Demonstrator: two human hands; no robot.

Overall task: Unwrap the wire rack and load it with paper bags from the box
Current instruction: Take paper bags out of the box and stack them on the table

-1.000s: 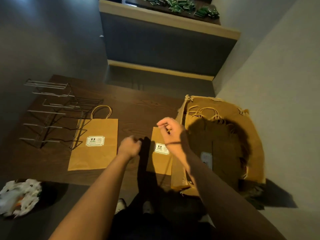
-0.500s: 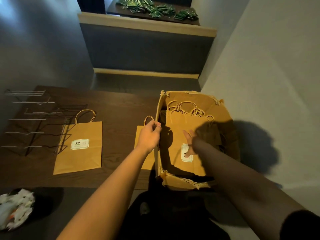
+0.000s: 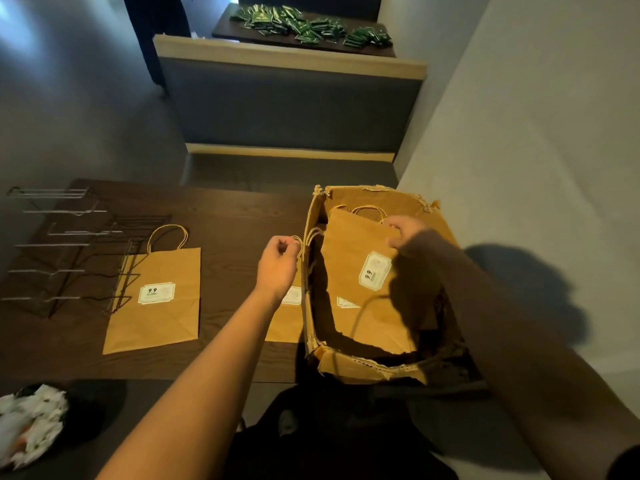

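The bare wire rack (image 3: 69, 251) stands at the left end of the dark wooden table (image 3: 225, 216). A brown paper bag (image 3: 156, 299) with a white label lies flat beside it. A second flat bag (image 3: 287, 320) lies against the torn cardboard box (image 3: 374, 367), mostly hidden by my left arm. My left hand (image 3: 278, 265) pinches a bag's twine handle at the box's left wall. My right hand (image 3: 405, 232) grips the top edge of a labelled bag (image 3: 360, 282) raised and tilted inside the box, with more bags beneath it.
A black bin with crumpled white wrapping (image 3: 29, 420) sits on the floor at lower left. Grey-faced steps (image 3: 287, 102) rise behind the table, with several green packets (image 3: 311, 27) on a shelf at the top. A pale wall (image 3: 536, 150) runs along the right.
My right hand went from resting low in the box to gripping a bag's top edge and lifting it. My left hand stayed at the box's left wall.
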